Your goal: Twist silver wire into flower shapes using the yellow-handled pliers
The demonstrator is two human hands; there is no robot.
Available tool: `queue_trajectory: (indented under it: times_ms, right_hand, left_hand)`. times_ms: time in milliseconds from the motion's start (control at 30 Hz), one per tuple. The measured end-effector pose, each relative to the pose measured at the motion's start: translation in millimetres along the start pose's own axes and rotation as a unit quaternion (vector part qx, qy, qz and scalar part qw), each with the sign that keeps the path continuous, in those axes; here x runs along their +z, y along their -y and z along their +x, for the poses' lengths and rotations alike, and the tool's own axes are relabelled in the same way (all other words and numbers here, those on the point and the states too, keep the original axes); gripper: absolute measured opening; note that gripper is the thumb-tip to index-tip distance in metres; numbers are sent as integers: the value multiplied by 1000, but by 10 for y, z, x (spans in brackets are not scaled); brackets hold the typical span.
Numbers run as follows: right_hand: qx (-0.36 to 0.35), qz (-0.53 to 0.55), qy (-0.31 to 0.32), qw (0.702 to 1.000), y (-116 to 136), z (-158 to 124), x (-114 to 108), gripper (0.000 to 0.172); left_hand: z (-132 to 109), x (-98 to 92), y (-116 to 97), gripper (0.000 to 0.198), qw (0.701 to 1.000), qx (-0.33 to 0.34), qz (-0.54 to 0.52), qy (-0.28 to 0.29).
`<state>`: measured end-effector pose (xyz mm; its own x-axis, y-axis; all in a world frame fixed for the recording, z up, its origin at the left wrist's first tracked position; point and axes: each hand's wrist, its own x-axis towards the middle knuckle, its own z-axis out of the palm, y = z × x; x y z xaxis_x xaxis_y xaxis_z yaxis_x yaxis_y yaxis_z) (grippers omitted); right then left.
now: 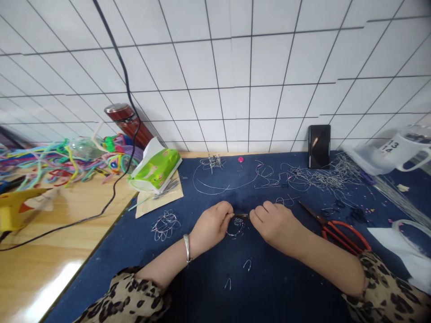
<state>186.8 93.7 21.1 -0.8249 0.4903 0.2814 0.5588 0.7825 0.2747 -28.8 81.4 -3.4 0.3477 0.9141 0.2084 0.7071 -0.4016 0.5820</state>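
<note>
My left hand (213,224) and my right hand (274,223) meet at the middle of a dark blue mat (188,278), both with fingers pinched together. Between them hangs a small beaded wire piece (235,227); each hand pinches one end of it. A silver bangle sits on my left wrist. Red-handled scissors (336,229) lie just right of my right hand. A finished wire loop flower (164,224) lies left of my left hand. Two small bent wire bits (247,264) rest on the mat below the hands.
Loose wires and wire shapes (319,177) spread across the mat's far side. A green tissue pack (155,169), a red flask (126,121), colourful pipe cleaners (60,161), a black phone (319,146) against the tiled wall, a white mug (404,150) and a black cable (114,188).
</note>
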Motion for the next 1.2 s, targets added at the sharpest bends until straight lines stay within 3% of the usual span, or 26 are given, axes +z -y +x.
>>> queue_trajectory:
  times_ms: [133,300,467,1200]
  right_hand:
    - [9,15,6,1000,-36,10,-10,14]
    - [29,59,9,998,-68,27,-7,11]
    - [47,95,8,994,-74,32,9,8]
    - [140,158,-5,977,26,29,71,12]
  left_hand:
    - [19,-18,42,11,995,-31,-98,-10]
    - [11,60,94,11,967,-101,-231,-40]
    - [7,101,72,15,937,-112,-323,-73]
    - [-33,118,-31,12,935,-122,-309,-129]
